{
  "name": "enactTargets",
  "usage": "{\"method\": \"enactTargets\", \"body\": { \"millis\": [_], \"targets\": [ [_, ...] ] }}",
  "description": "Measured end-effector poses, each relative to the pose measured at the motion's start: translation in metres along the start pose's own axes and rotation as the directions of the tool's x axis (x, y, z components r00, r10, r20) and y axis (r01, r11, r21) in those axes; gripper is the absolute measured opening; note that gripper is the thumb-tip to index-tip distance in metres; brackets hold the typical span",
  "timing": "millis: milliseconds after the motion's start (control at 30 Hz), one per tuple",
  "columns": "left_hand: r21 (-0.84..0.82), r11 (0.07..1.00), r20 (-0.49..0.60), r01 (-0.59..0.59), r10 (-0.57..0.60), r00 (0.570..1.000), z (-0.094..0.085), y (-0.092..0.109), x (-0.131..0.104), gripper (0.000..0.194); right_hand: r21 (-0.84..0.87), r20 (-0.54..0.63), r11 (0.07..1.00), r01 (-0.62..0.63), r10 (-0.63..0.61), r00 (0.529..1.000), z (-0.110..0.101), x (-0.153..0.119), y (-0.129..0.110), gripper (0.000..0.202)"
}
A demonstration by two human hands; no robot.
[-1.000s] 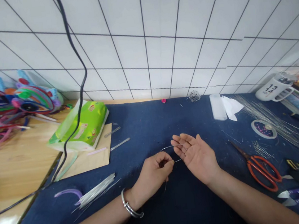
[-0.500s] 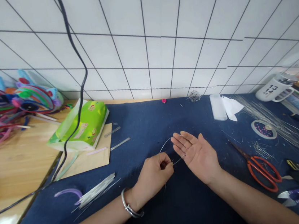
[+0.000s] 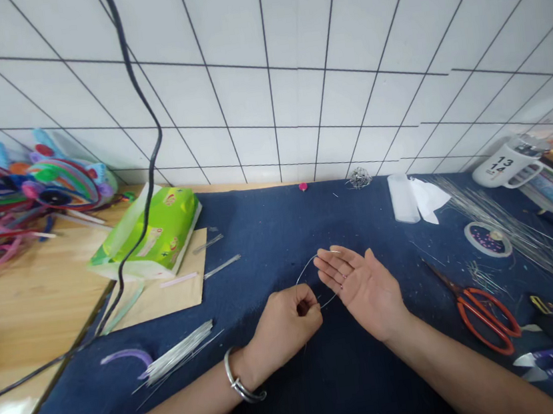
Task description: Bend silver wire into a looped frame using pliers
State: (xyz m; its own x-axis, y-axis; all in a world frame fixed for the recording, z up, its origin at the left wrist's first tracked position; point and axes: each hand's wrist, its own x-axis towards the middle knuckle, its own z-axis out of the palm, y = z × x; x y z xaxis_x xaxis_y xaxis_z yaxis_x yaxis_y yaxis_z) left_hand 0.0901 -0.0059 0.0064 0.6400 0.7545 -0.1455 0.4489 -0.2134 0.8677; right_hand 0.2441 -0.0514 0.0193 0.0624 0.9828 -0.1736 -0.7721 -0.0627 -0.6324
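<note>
One wire [image 3: 305,268]: bowed, above the counter [image 3: 261,242].
Left hand [image 3: 295,312]: thumb and fingers pinched on it.
Right hand [image 3: 367,290]: palm up, unclenched, wire against fingers.
Pinch: I judge any slack could let springy wire slip or kink.

Green packet [image 3: 173,221], mug [image 3: 500,169] (white, black-numbered)

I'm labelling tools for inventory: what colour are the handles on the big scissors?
The scissor handles are orange-red, seen best in the head view.
</note>
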Motion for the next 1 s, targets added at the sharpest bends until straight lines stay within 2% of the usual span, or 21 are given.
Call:
{"method": "enactTargets", "body": {
  "millis": [1000],
  "targets": [
    [0.013, 1.0, -0.008, -0.026, 0.026, 1.0, 0.0012, -0.0014, 0.0, 0.009, -0.043, -0.006, 0.998, -0.037, 0.036, 0.999, -0.0016, 0.0015, 0.0015, 0.051]
  ]
}}
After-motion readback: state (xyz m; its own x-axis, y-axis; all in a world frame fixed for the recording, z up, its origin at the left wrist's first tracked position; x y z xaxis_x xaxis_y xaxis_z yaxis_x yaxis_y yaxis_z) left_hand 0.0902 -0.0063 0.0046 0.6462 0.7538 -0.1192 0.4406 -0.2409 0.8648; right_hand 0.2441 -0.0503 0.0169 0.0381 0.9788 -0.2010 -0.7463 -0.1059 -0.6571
